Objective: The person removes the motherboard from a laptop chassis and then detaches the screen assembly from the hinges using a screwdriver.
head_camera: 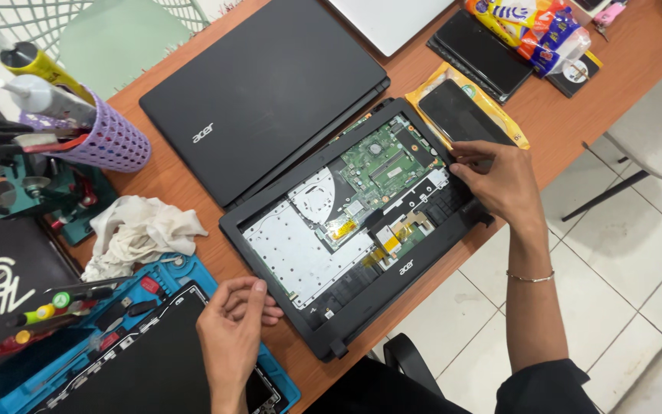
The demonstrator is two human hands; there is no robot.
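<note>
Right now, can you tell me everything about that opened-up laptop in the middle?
The opened laptop is a black plastic shell lying flat and slanted on the brown wooden table, its cover off. Inside show a green circuit board, a round pale fan, a silvery metal plate full of small holes, and yellow-orange flat ribbons. The right hand presses its fingertips on the far right edge; the left hand rests at the near left corner. A closed black laptop lies right beside it.
</note>
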